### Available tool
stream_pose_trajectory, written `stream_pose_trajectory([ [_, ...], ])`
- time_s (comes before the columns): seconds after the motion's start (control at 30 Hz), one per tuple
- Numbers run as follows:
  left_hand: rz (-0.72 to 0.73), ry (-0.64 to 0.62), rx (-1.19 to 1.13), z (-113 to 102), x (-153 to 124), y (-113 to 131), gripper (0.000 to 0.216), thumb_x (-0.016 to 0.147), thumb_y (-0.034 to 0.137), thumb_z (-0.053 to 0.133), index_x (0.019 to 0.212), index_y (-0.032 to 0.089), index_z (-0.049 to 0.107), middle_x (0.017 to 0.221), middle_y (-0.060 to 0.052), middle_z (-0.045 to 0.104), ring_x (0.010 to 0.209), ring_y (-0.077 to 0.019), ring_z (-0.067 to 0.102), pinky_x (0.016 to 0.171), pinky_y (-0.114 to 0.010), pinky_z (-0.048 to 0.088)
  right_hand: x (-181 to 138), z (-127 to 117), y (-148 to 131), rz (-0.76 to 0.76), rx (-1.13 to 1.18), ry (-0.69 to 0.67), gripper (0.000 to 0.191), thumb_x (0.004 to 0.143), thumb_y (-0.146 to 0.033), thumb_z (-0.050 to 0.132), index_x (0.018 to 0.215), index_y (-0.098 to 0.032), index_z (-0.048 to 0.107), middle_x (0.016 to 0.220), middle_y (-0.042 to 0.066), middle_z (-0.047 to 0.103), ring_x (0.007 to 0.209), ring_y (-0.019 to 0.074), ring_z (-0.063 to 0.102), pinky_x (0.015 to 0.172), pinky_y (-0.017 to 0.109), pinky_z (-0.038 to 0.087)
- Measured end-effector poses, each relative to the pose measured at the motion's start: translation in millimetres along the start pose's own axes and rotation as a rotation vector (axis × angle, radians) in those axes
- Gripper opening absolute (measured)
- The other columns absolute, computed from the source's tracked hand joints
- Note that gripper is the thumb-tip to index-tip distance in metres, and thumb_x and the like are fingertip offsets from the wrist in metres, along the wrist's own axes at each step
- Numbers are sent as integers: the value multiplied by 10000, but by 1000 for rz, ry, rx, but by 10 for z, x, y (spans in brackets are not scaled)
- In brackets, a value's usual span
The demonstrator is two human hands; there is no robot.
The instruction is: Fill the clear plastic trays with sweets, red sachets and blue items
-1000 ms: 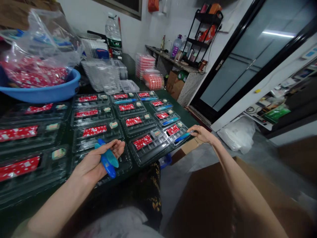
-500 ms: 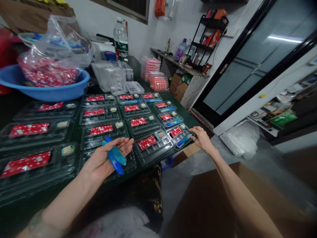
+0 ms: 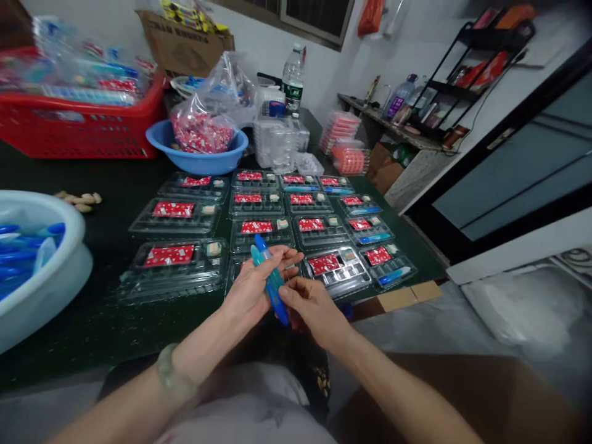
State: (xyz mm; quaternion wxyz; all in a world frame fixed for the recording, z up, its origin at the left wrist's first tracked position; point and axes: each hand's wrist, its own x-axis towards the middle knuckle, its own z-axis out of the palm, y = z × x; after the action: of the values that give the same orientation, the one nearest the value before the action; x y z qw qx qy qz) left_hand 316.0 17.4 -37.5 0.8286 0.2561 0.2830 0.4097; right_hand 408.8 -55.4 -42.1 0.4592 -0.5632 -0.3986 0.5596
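Blue and teal pen-shaped plastic pieces (image 3: pixel 276 295) lie across the palm of my left hand (image 3: pixel 252 287), held under its thumb. Closed in a pinch, my right hand (image 3: pixel 314 305) meets the lower part of these pieces. Clear plastic trays (image 3: pixel 345 271) stand in rows on the dark table, each with a red patterned packet (image 3: pixel 324 264) and a small pale block (image 3: pixel 213 248). In the right column, a blue pen-shaped piece (image 3: pixel 394 275) rests in each tray. My hands partly cover one near tray.
A pale blue basin (image 3: pixel 76 265) of blue pieces stands at left. Behind are a red basket (image 3: pixel 92 126), a blue bowl (image 3: pixel 198 161) with bagged red packets, stacked clear trays (image 3: pixel 277 145) and a water bottle (image 3: pixel 293 77). Cardboard (image 3: pixel 416 394) lies below right.
My right hand has come from the far right tray to my left hand. The view has swung left, bringing the basin and red basket into sight.
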Motion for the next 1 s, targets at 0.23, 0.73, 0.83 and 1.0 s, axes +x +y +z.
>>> stream_pose_trajectory([
  [0.23, -24, 28, -43, -210, 28, 182, 153, 811, 128, 559, 942, 83, 623, 1095, -194, 593, 1042, -319, 553, 832, -423, 509, 61, -495, -6, -147, -282, 56, 208, 799, -373, 538, 747, -174, 568, 615, -19, 564, 565, 99, 511, 540, 225, 398],
  [0.73, -100, 236, -185, -407, 158, 353, 185, 844, 82, 449, 846, 39, 628, 958, -201, 635, 952, -306, 604, 704, -365, 573, 69, -2126, -204, -91, -856, -102, 199, 742, -351, 600, 855, -210, 683, 761, 1, 631, 696, 146, 533, 651, 279, 406],
  [0.83, -111, 250, -166, -363, 172, 332, 200, 850, 78, 430, 834, 31, 624, 918, -193, 642, 904, -292, 624, 681, -353, 577, 50, -2148, -152, -130, -867, -104, 194, 751, -346, 595, 852, -203, 679, 752, 1, 620, 691, 142, 529, 658, 280, 407],
  [1.0, -126, 264, -163, -302, 174, 303, 188, 845, 68, 435, 847, 39, 621, 879, -179, 648, 864, -273, 638, 663, -340, 581, 16, -2196, -139, -120, -854, -156, 174, 747, -332, 606, 849, -214, 682, 799, 9, 639, 744, 157, 559, 703, 297, 427],
])
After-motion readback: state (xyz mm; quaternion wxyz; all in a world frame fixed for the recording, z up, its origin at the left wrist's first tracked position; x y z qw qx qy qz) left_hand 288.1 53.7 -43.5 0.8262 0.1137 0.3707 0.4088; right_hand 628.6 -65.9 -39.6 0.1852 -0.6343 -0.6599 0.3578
